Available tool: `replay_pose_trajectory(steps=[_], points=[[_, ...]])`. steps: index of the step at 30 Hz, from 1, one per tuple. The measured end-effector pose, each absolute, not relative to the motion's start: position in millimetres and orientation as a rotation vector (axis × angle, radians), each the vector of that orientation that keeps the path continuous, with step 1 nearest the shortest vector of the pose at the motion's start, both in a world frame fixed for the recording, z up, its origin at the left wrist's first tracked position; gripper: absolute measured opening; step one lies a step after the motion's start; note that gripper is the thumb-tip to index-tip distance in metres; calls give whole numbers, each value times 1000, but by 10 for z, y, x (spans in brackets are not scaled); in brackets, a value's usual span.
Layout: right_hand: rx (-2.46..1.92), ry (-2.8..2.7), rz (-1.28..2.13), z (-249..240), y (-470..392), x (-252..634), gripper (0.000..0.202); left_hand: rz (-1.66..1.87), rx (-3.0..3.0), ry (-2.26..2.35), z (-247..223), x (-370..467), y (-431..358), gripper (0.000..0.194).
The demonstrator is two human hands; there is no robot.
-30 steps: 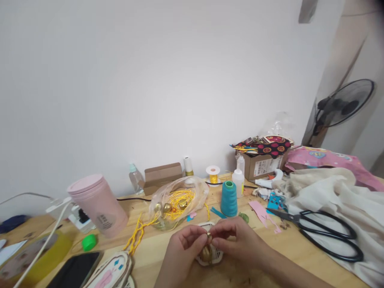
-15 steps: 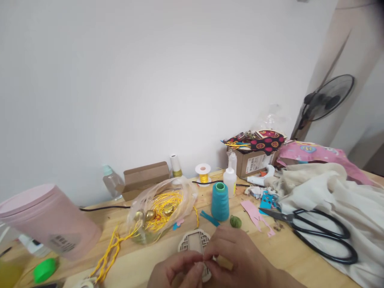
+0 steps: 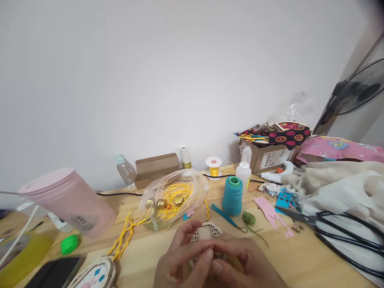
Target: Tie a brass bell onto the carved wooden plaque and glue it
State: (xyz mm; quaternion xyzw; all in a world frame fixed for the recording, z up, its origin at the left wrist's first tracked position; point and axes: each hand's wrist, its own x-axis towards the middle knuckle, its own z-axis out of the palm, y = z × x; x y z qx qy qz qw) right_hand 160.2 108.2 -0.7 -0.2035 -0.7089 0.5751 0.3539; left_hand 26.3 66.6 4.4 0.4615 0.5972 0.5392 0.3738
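Near the middle, the left hand (image 3: pixel 181 260) and right hand (image 3: pixel 244 256) meet, fingers curled; I can't tell what either pinches. The pale fretwork frame (image 3: pixel 216 231) lies just beyond, partly covered by them. Shears (image 3: pixel 310 219) sit right, the teal spool (image 3: pixel 232 200) farther, the carton (image 3: pixel 277 158) far right.

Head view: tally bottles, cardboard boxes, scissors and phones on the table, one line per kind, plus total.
Bottles: 3 (mint-capped bottle, front white bottle, bottle behind it)
Cardboard boxes: 2 (open box, labelled box)
Scissors: 1
Phone: 1
Total: 7
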Motion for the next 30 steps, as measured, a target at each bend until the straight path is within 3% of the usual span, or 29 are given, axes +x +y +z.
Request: replay_pose_trajectory(steps=[6, 15, 20, 28, 30], points=[[-638, -1517, 1864, -111, 1033, 1560, 23, 1366, 895, 1367, 30, 295, 680, 11], [-768, -1827, 1376, -115, 1065, 1587, 23, 1413, 950, 1325, -2, 244, 708, 11], [-785, -1776, 1427, -124, 1083, 1610, 23, 1380, 1117, 1309, -17, 167, 733, 12], [-789, -1637, 1540, -138, 1114, 1622, 23, 1833, 1014, 1724, 88, -169, 729, 27], [-791, -1625, 1537, -130, 1116, 1626, 24, 1809, 1038, 1734, 102, -193, 726, 26]])
